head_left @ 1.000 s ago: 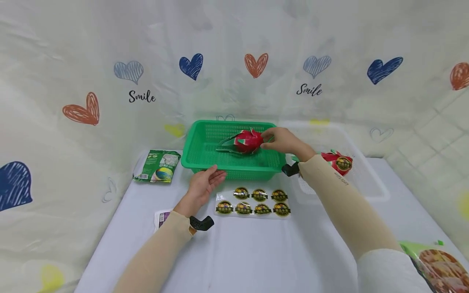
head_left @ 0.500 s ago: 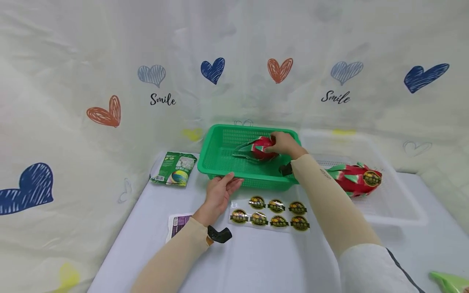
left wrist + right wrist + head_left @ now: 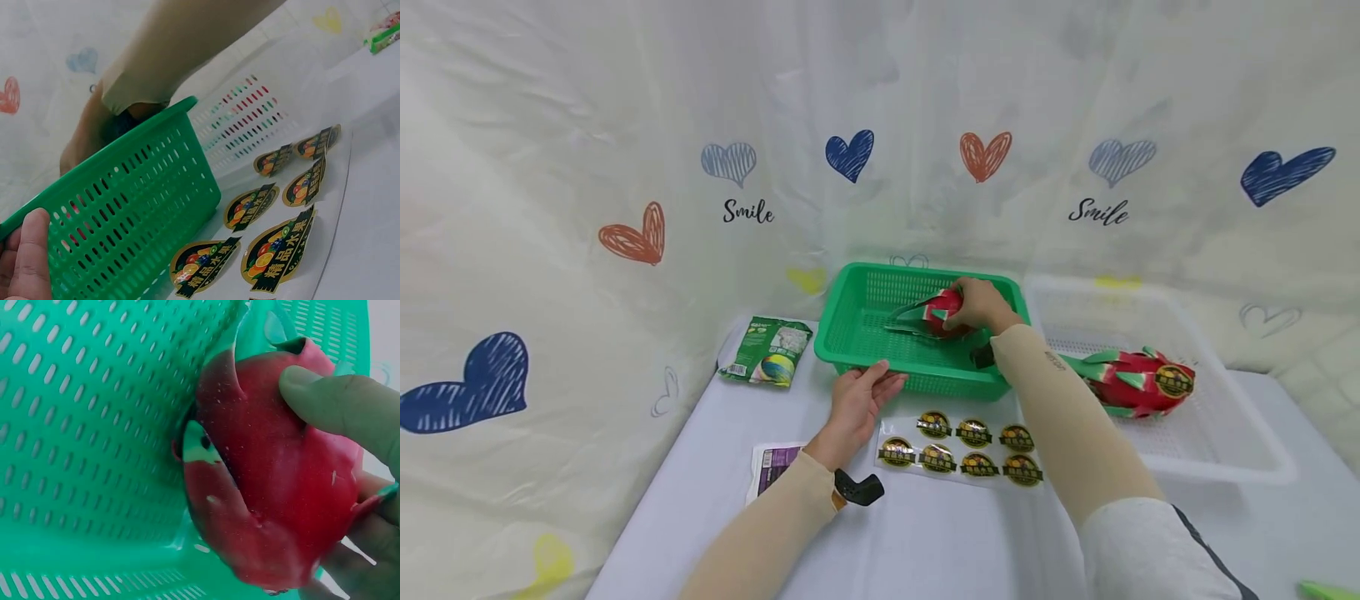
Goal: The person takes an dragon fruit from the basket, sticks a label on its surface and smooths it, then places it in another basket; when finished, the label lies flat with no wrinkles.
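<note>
My right hand (image 3: 981, 306) grips a red dragon fruit (image 3: 269, 475) inside a green perforated basket (image 3: 917, 369), thumb on one side and fingers curled round the other. Long green leaf tips of the fruit point left in the head view. At the basket's near side, my left hand (image 3: 855, 406) touches the outer wall just under the rim, fingers fairly straight; its fingertips (image 3: 34, 240) show in the left wrist view. A second dragon fruit (image 3: 1135, 382), bearing a round black-and-gold sticker, lies in a white basket (image 3: 1243, 458) to the right, partly hidden by my right forearm.
In front of the green basket lies a clear sheet of several round stickers (image 3: 937, 457). A green packet (image 3: 767, 350) is left of the basket. A purple-and-white packet (image 3: 772, 464) sits partly under the left forearm. A printed curtain hangs behind.
The right hand has closed further round the dragon fruit in the basket. The head view has swung so that everything appears shifted right and slightly lower. The left hand stays at the basket's near side.
</note>
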{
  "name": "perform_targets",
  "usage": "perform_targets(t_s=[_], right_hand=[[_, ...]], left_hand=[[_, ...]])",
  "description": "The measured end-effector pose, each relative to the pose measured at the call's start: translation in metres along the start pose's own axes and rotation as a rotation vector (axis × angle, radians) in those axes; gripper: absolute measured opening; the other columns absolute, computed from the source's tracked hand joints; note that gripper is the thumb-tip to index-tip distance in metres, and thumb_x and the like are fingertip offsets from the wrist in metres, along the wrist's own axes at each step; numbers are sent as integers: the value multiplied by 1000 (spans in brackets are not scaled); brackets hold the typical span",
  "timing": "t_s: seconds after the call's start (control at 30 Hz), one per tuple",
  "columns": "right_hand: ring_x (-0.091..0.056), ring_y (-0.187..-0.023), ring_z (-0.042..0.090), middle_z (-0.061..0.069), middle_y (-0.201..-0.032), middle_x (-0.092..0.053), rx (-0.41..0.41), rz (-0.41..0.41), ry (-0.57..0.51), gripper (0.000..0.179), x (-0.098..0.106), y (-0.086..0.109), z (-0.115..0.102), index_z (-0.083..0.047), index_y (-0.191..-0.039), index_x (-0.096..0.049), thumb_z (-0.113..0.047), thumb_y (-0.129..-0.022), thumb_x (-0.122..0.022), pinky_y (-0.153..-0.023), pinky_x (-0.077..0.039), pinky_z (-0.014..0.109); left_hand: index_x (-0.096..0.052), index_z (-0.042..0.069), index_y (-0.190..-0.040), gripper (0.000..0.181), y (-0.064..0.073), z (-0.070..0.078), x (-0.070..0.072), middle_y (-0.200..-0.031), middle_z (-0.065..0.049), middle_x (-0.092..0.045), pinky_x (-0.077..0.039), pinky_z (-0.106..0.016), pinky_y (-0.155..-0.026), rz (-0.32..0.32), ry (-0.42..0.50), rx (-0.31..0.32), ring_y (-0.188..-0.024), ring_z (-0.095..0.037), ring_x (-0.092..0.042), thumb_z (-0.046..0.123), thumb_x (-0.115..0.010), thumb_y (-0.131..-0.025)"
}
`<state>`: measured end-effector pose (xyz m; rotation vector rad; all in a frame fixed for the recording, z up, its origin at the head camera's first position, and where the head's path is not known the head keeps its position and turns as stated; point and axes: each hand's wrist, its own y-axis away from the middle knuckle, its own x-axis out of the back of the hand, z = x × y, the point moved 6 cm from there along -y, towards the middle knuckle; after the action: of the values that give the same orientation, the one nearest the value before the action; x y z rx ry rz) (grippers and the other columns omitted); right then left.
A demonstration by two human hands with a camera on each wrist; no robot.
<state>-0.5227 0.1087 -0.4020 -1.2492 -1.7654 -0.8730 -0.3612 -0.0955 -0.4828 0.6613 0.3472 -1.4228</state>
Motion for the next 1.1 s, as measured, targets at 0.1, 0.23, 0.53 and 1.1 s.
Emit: perform_targets(t_s=[0.1,0.23,0.53,1.1], right_hand=[[-62,-109,35,23,-129,-63,29,12,24,70,0,3,-6,3,-143,-51,-23,-87,-84,-87,-60,47],[-64,-106,33,22,-126,-65,51,18,47,68,2,11,-9,1,-139,-55,-25,-85,-86,-86,-60,45],[-65,-96,29,17,-114,-70,127,110,-7,58,29,36,-24,-3,-126,-65,-31,-82,-89,-78,-59,42],[-65,-98,29,15,-111,-72,138,222,-31,67,75,133,-34,-10,-136,-64,-36,-80,-90,-81,-59,45]], left_hand=[[-56,-1,-115,18,1,-2,1,-84,-5,-74,-63,-24,-80,4,3,-5,-80,-13,-78,11,-63,-104],[-57,0,-113,17,2,-5,-2,-84,-6,-74,-63,-24,-80,11,6,-2,-80,-14,-78,11,-64,-103],[-56,0,-112,17,3,-3,-3,-82,-7,-73,-64,-24,-77,28,25,0,-77,-15,-77,10,-64,-103],[-64,2,-102,8,2,6,-4,-80,-6,-75,-63,-23,-78,8,5,52,-77,-14,-79,10,-64,-102]])
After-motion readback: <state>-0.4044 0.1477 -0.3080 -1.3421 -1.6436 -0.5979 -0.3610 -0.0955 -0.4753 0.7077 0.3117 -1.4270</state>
